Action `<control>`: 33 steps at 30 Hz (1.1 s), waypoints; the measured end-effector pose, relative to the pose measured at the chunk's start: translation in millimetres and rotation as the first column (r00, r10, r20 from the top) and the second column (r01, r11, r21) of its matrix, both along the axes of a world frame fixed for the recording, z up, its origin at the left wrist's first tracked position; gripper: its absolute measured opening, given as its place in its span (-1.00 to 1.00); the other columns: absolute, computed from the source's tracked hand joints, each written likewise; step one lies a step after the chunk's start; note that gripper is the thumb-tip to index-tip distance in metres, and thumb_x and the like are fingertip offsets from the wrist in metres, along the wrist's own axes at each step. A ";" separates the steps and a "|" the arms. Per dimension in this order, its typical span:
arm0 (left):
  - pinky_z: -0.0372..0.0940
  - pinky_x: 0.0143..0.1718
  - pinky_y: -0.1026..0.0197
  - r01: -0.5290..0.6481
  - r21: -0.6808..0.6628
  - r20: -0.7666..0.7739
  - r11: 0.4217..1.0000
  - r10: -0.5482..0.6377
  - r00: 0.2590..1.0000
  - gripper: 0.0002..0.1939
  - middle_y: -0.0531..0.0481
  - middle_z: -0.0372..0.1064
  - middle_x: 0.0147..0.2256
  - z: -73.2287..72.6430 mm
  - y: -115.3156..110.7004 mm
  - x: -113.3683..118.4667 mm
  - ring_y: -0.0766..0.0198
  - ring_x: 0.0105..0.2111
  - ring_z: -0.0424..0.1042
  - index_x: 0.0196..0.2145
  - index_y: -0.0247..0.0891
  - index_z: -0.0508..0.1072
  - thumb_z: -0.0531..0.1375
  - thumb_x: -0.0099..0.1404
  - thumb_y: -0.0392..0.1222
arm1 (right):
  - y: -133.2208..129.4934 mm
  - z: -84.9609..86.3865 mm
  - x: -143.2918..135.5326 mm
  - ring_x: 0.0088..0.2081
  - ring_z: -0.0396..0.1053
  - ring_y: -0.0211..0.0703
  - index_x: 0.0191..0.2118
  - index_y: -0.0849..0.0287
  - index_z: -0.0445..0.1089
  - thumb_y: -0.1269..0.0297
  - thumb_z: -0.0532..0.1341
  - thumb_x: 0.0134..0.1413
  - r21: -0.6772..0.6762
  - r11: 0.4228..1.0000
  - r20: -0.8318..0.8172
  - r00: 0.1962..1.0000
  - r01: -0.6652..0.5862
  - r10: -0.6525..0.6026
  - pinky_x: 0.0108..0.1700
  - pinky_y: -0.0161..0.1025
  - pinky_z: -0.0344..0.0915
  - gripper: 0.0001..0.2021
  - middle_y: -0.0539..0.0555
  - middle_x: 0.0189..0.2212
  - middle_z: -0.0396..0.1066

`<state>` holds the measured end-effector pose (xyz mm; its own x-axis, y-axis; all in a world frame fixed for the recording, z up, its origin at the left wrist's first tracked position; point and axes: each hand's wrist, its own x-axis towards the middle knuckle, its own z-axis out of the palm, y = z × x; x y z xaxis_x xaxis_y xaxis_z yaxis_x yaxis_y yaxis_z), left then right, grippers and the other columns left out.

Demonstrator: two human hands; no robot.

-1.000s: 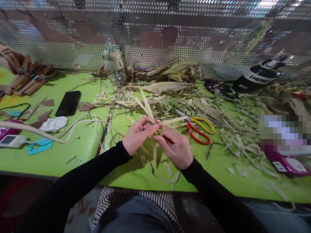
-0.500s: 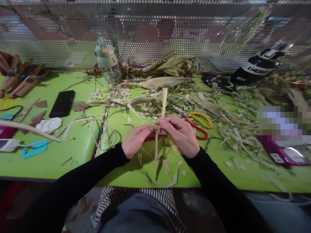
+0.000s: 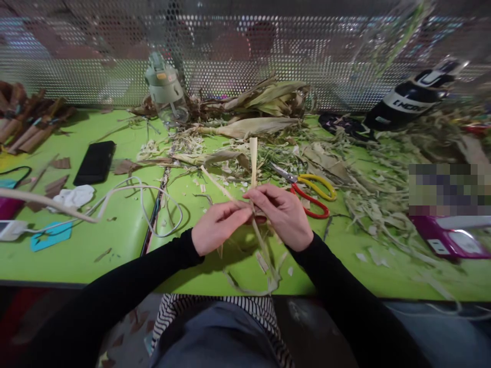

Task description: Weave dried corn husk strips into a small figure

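Both my hands meet over the front middle of the green table, fingers pinched on pale dried husk strips. My left hand is closed on the strips from the left side. Opposite it, my right hand pinches them where they cross. One husk strip sticks up from between the fingertips, and its long tail hangs down to the table near the front edge. A thinner strip slants off to the upper left. Just beyond my right hand lie scissors with one yellow and one red handle.
Dried corn husks and shredded scraps cover the back and right. A clear bottle stands at the back; a black bottle leans at the right. On the left are a phone, a white cable and crumpled tissue.
The upright strip has shifted slightly left. Its hanging tail has swung to the right, and a thin strip now shows slanting to the upper left. My left fingers have curled in closer.
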<state>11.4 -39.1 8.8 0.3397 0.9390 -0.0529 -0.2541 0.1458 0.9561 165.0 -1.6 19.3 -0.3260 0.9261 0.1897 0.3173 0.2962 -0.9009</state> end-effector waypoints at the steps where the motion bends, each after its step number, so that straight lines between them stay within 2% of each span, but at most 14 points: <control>1: 0.34 -0.07 0.16 -0.012 -0.029 0.025 1.000 0.012 1.000 -0.77 -0.07 0.52 -0.33 -0.6 0.0 0.6 0.25 -0.25 0.50 -0.32 -0.34 0.47 0.25 0.18 -0.09 | 0.4 0.5 1.0 -0.52 0.29 -0.31 -0.36 0.16 0.43 0.09 0.12 0.19 0.037 0.999 0.029 1.000 -0.003 0.002 -0.48 -0.36 0.23 -0.73 -0.03 -0.54 0.36; 3: 0.36 -0.14 0.18 -0.031 -0.076 0.058 0.997 0.035 0.998 -0.73 -0.05 0.52 -0.37 -1.4 -0.3 2.1 0.26 -0.30 0.51 -0.32 -0.34 0.44 0.33 0.08 -0.12 | 0.3 1.3 3.2 -0.52 0.28 -0.33 -0.35 0.17 0.41 0.13 0.09 0.22 0.157 0.988 0.098 0.995 0.011 -0.027 -0.46 -0.36 0.20 -0.74 -0.02 -0.51 0.38; 6: 0.37 -0.23 0.23 -0.067 -0.096 0.037 0.993 0.071 0.997 -0.74 -0.04 0.51 -0.43 -1.7 -1.7 4.8 0.27 -0.35 0.52 -0.35 -0.35 0.41 0.33 0.07 -0.14 | -3.1 1.4 6.0 -0.60 0.16 -0.38 -0.34 0.15 0.38 0.18 0.15 0.18 0.305 0.948 0.128 0.983 0.088 -0.132 -0.52 -0.37 0.11 -0.83 -0.08 -0.58 0.31; 9: 0.36 -0.33 0.30 -0.094 -0.085 -0.042 0.992 0.091 0.995 -0.78 -0.04 0.50 -0.46 -1.9 -4.6 7.0 0.30 -0.40 0.51 -0.37 -0.37 0.42 0.30 0.09 -0.17 | -8.0 0.8 7.3 -0.67 -0.04 -0.40 -0.29 0.13 0.35 0.22 0.21 0.13 0.321 0.937 0.100 0.979 0.138 -0.179 -0.59 -0.37 -0.02 -0.89 -0.19 -0.71 0.05; 11: 0.33 -0.40 0.33 -0.103 -0.080 -0.090 0.992 0.096 0.991 -0.82 -0.06 0.50 -0.48 -2.2 -5.9 7.3 0.32 -0.42 0.50 -0.40 -0.38 0.41 0.27 0.12 -0.20 | -9.6 0.6 7.9 -0.68 -0.08 -0.40 -0.26 0.12 0.33 0.23 0.21 0.14 0.303 0.944 0.096 0.981 0.131 -0.167 -0.60 -0.37 -0.05 -0.90 -0.21 -0.72 -0.04; 13: 0.32 -0.42 0.34 -0.104 -0.071 -0.106 0.992 0.096 0.990 -0.84 -0.07 0.50 -0.48 -2.2 -5.3 6.1 0.31 -0.42 0.50 -0.45 -0.37 0.38 0.25 0.14 -0.21 | -8.9 0.9 8.4 -0.68 -0.08 -0.39 -0.26 0.11 0.33 0.23 0.20 0.15 0.293 0.949 0.116 0.981 0.113 -0.153 -0.60 -0.36 -0.05 -0.91 -0.20 -0.72 -0.04; 15: 0.35 -0.36 0.30 -0.107 -0.045 -0.087 0.993 0.102 0.991 -0.86 -0.08 0.51 -0.46 -1.4 -2.5 3.6 0.30 -0.39 0.50 -0.44 -0.36 0.38 0.23 0.17 -0.22 | -5.9 1.8 9.1 -0.65 0.03 -0.36 -0.25 0.11 0.35 0.24 0.18 0.17 0.341 0.936 0.157 0.976 0.092 -0.153 -0.57 -0.34 0.03 -0.91 -0.16 -0.67 0.09; 16: 0.36 -0.29 0.26 -0.110 -0.025 -0.071 0.994 0.108 0.992 -0.87 -0.08 0.51 -0.43 -0.9 -0.5 2.0 0.28 -0.35 0.51 -0.41 -0.37 0.39 0.22 0.18 -0.23 | -3.9 2.4 9.4 -0.60 0.13 -0.32 -0.25 0.10 0.36 0.24 0.18 0.17 0.401 0.913 0.178 0.970 0.080 -0.163 -0.51 -0.32 0.10 -0.92 -0.11 -0.61 0.21; 18: 0.35 -0.12 0.18 -0.118 0.022 -0.037 0.993 0.118 0.992 -0.88 -0.10 0.52 -0.34 0.1 3.7 -0.8 0.26 -0.26 0.51 -0.33 -0.36 0.43 0.19 0.21 -0.24 | -0.2 3.5 10.2 -0.38 0.31 -0.19 -0.25 0.09 0.38 0.26 0.20 0.14 0.565 0.821 0.192 0.956 0.076 -0.221 -0.31 -0.22 0.23 -0.92 0.01 -0.40 0.37; 20: 0.30 -0.01 0.14 -0.112 0.062 -0.007 0.992 0.113 0.994 -0.86 -0.11 0.51 -0.26 0.1 6.6 -2.5 0.25 -0.19 0.49 -0.27 -0.36 0.45 0.16 0.25 -0.24 | 1.6 3.8 10.8 -0.21 0.33 -0.07 -0.27 0.08 0.40 0.28 0.24 0.10 0.697 0.711 0.165 0.943 0.097 -0.290 -0.12 -0.09 0.21 -0.93 0.07 -0.28 0.39; 22: 0.30 0.01 0.14 -0.102 0.087 0.006 0.991 0.102 0.995 -0.85 -0.11 0.50 -0.24 -1.5 7.3 -2.6 0.26 -0.17 0.48 -0.25 -0.35 0.45 0.14 0.27 -0.23 | 0.6 3.4 10.9 -0.21 0.32 -0.06 -0.29 0.06 0.43 0.30 0.26 0.07 0.746 0.654 0.128 0.939 0.122 -0.320 -0.10 -0.06 0.19 -0.95 0.06 -0.31 0.36; 25: 0.33 -0.07 0.18 -0.108 0.125 -0.026 0.986 0.112 0.993 -0.84 -0.09 0.50 -0.29 -5.4 5.1 -1.0 0.28 -0.22 0.47 -0.23 -0.35 0.45 0.14 0.28 -0.23 | -4.2 2.4 8.3 -0.29 0.28 -0.10 -0.27 0.05 0.46 0.28 0.27 0.06 0.746 0.661 0.153 0.945 0.082 -0.290 -0.20 -0.10 0.19 -0.92 0.04 -0.40 0.29; 29: 0.38 -0.20 0.25 -0.113 0.173 -0.054 0.978 0.124 0.991 -0.80 -0.10 0.49 -0.29 -8.9 1.9 0.6 0.30 -0.26 0.46 -0.22 -0.36 0.45 0.17 0.26 -0.18 | -9.5 3.4 3.1 -0.30 0.27 -0.10 -0.17 0.08 0.45 0.19 0.29 0.03 0.748 0.662 0.265 0.938 -0.054 -0.223 -0.23 -0.10 0.21 -0.78 0.06 -0.39 0.30; 33: 0.39 -0.41 0.32 -0.108 0.078 -0.086 0.991 0.114 0.990 -0.72 -0.11 0.49 -0.30 -8.3 2.7 -0.8 0.35 -0.40 0.47 -0.18 -0.37 0.42 0.17 0.26 -0.10 | -10.3 5.3 5.9 -0.30 0.31 -0.11 -0.25 0.10 0.41 0.27 0.23 0.09 0.747 0.659 0.130 0.951 0.091 -0.279 -0.30 -0.16 0.24 -0.91 0.07 -0.39 0.38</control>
